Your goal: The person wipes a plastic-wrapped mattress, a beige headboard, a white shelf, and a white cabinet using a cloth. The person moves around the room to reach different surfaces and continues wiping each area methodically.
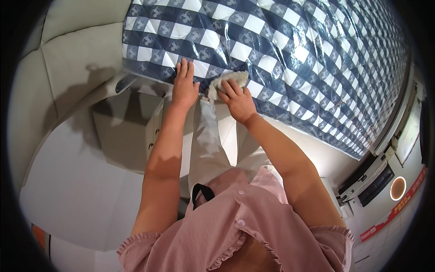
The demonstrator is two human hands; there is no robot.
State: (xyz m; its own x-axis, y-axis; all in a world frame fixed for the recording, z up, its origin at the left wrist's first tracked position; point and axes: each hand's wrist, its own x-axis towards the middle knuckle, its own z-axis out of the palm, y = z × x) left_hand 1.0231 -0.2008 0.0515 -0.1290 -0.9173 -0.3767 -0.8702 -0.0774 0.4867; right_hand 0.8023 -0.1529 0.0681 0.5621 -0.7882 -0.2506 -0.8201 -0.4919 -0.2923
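Note:
A blue-and-white checked tablecloth [190, 31] lies before me under a shiny, wrinkled clear plastic cover. My left hand [184, 90] rests on its near edge, palm down, fingers stretched out, holding nothing. Just to the right, my right hand [239, 100] presses on a fuzzy beige-grey cloth [242, 78], its fingers bent over it. Part of the cloth hangs over the near edge of the table. The right thumb is hidden.
A beige padded sofa [81, 59] stands at the left, close to the table's end. Below the table is a light cabinet [131, 131] with small dark handles. At the far right are a dark appliance [376, 181] and a red printed strip [394, 211].

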